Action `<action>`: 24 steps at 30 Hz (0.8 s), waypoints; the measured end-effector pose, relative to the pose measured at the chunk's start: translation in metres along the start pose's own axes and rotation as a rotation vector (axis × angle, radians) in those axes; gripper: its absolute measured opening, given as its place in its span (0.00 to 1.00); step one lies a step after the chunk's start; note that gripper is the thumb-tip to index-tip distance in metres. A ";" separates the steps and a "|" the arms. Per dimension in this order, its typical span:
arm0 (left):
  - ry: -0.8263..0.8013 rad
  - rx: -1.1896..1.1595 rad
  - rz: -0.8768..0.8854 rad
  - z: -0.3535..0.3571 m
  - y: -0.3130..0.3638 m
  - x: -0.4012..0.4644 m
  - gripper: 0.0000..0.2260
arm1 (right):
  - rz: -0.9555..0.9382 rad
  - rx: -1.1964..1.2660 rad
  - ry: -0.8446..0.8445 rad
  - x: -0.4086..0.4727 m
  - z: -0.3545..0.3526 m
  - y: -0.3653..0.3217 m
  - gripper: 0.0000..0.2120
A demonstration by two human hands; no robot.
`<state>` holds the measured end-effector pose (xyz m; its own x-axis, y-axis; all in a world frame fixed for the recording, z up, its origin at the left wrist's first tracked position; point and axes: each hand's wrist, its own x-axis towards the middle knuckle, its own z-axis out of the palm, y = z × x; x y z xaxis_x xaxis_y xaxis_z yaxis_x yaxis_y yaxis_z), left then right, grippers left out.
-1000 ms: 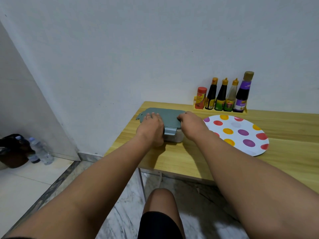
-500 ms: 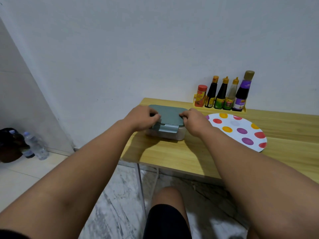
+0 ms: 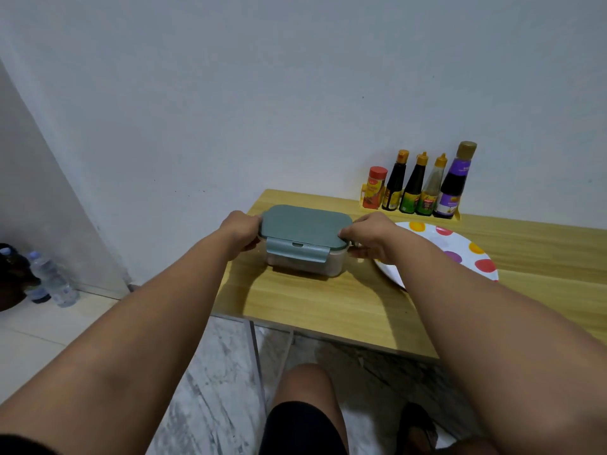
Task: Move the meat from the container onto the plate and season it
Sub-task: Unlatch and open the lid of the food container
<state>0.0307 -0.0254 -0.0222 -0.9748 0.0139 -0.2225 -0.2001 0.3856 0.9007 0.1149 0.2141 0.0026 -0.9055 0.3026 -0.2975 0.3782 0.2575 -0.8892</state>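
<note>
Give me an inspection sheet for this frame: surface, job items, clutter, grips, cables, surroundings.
Surface: wooden table against a white wall.
Job's things: clear container with grey-green lid on, front latch down; contents not clear. Polka-dot plate to its right, no meat on it. Rack of seasoning bottles at the wall.
Clutter: nothing seen on the table.
Grips: left hand at the lid's left end, right hand at its right end; both grasp the lid edges.
Cables: nothing seen.
Surroundings: water bottles on the tiled floor at left; person's knee below the table edge.
</note>
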 end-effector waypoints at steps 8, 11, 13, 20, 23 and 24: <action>-0.015 0.085 0.005 -0.015 0.012 0.005 0.08 | -0.020 0.096 -0.008 0.010 -0.016 0.001 0.12; -0.012 0.092 0.035 -0.018 0.017 0.009 0.07 | -0.034 0.142 -0.015 0.011 -0.021 -0.003 0.14; -0.011 0.088 0.048 -0.021 0.023 0.012 0.07 | -0.035 0.162 -0.019 0.012 -0.023 -0.007 0.13; 0.022 0.089 0.016 -0.024 0.040 0.024 0.07 | 0.001 0.191 0.000 0.025 -0.026 -0.018 0.12; 0.012 0.072 0.009 -0.023 0.045 0.032 0.06 | 0.013 0.169 0.010 0.036 -0.026 -0.020 0.12; 0.011 0.071 0.009 -0.022 0.047 0.036 0.06 | 0.014 0.159 0.005 0.040 -0.026 -0.020 0.12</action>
<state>-0.0157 -0.0273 0.0203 -0.9775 0.0078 -0.2106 -0.1847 0.4496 0.8740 0.0758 0.2453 0.0177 -0.8991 0.3099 -0.3093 0.3556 0.1048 -0.9287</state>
